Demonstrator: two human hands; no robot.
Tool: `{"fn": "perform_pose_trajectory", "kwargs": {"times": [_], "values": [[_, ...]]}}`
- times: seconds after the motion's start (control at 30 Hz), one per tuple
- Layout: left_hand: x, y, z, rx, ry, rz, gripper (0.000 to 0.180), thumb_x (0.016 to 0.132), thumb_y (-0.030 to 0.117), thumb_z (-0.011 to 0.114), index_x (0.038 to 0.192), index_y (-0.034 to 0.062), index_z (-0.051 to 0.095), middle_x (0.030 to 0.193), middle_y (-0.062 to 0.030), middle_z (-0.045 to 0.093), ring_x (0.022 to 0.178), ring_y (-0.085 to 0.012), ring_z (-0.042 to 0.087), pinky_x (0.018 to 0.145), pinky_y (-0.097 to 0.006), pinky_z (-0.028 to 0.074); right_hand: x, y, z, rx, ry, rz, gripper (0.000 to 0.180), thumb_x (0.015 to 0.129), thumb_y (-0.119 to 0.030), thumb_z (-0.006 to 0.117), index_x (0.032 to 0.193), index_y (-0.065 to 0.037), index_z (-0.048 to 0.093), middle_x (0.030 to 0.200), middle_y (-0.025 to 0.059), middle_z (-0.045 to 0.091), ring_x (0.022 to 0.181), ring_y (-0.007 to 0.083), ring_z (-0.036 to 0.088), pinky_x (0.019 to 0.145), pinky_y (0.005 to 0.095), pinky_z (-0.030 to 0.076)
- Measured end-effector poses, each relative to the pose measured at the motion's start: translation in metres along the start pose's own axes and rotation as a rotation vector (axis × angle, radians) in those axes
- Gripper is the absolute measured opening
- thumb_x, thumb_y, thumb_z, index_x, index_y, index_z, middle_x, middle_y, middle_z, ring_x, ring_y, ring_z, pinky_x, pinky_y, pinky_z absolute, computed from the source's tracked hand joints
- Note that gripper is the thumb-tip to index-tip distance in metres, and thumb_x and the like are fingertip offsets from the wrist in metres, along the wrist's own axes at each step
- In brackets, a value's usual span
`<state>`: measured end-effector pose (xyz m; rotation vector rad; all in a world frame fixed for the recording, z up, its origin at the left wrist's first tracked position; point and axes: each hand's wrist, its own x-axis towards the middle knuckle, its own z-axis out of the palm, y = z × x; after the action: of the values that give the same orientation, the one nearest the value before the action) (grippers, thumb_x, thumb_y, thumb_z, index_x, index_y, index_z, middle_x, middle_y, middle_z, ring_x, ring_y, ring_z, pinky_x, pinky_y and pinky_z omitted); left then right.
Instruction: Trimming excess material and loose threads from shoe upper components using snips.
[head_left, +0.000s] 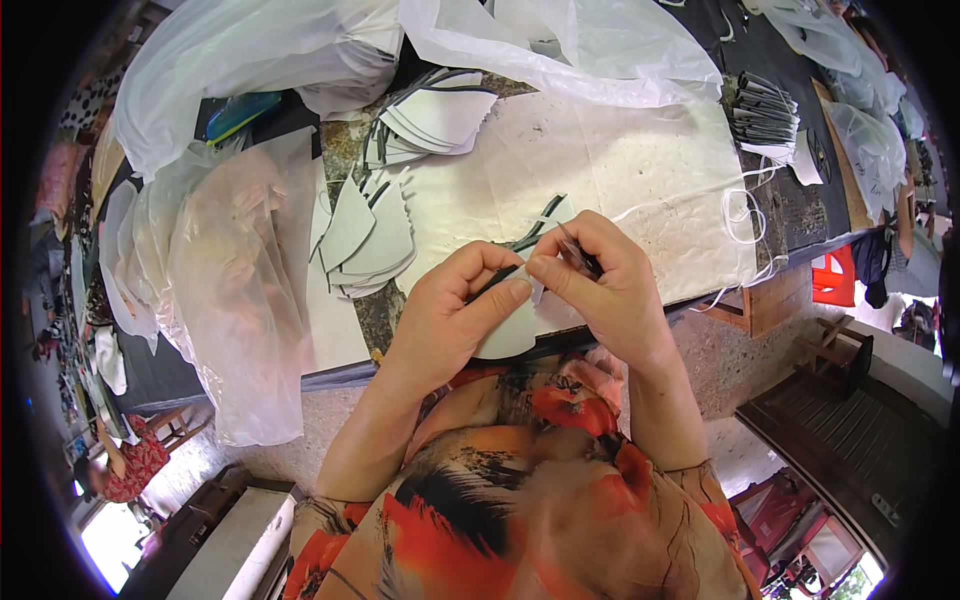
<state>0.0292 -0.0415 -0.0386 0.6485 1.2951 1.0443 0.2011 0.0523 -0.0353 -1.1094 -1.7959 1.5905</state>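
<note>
Near the table's front edge, my left hand point(462, 315) is closed on a white curved piece with black edging point(512, 335), which hangs partly below the fingers. My right hand point(605, 275) meets it at the fingertips, pinching at the piece's edge. A small pointed metal tool with a dark handle point(572, 247), perhaps thread snips, lies within the right hand's fingers. Beyond the hands a strip of the black edging sticks up. Left of them are fanned stacks of similar white pieces point(370, 240), with more pieces point(435, 115) behind. The fingers hide the exact spot being worked.
A pale sheet point(640, 150) covers the table's middle. Loose white cord point(742, 215) curls on its right, near a bundle of black-edged pieces point(765, 110). Clear plastic bags point(235, 290) drape over the left and far sides. A red stool point(833, 277) stands beyond the right edge.
</note>
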Motion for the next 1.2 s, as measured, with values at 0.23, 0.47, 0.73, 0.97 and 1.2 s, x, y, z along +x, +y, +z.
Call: {"fn": "perform_pose_trajectory", "kwargs": {"times": [0.23,0.47,0.73,0.97,1.2], "values": [[0.0,-0.004,0.005,-0.068,0.013,0.017,0.019,0.101,0.011,0.069,0.116,0.0007,0.062,0.09,0.0047,0.065,0.081,-0.0003,0.053,0.069,-0.018,0.043,-0.003,0.004,0.0,0.068,0.002,0.098,0.009,0.093,-0.008,0.075,0.095,-0.003,0.067,0.085,-0.0053,0.057,0.076,0.0032,0.046,0.067,0.0208,0.038],[0.0,-0.008,0.005,-0.217,0.03,0.059,0.016,0.102,0.008,0.068,0.115,0.002,0.063,0.093,0.0012,0.069,0.083,-0.0017,0.058,0.072,-0.019,0.047,0.0,0.002,0.003,0.326,-0.037,0.269,0.016,0.095,-0.016,0.071,0.096,-0.001,0.066,0.086,-0.0024,0.06,0.08,0.0056,0.051,0.071,0.0238,0.044],[-0.009,0.002,-0.009,-0.093,0.041,0.063,0.011,0.101,0.016,0.068,0.103,0.0054,0.066,0.089,0.0061,0.06,0.081,-0.002,0.051,0.072,-0.019,0.041,0.002,-0.007,0.005,0.269,-0.049,0.203,0.014,0.097,-0.014,0.068,0.099,0.0,0.067,0.086,-0.0049,0.057,0.08,0.0042,0.049,0.07,0.0215,0.041],[-0.033,0.034,-0.062,0.107,0.362,0.066,0.012,0.097,0.014,0.066,0.093,0.0036,0.067,0.079,0.0059,0.058,0.073,-0.0036,0.051,0.067,-0.021,0.042,-0.002,0.0,0.0,0.249,-0.043,0.267,0.012,0.099,-0.013,0.067,0.101,-0.001,0.068,0.086,-0.0065,0.057,0.079,0.0031,0.047,0.071,0.021,0.039],[0.005,0.048,-0.109,0.618,0.404,0.252,0.029,0.093,0.022,0.074,0.112,0.0012,0.072,0.091,-0.0055,0.07,0.087,-0.0156,0.064,0.077,-0.031,0.05,0.005,0.002,-0.006,0.174,-0.082,0.259,0.016,0.101,-0.016,0.065,0.103,0.0,0.069,0.087,-0.0064,0.057,0.079,0.0034,0.046,0.071,0.0215,0.039]]}}
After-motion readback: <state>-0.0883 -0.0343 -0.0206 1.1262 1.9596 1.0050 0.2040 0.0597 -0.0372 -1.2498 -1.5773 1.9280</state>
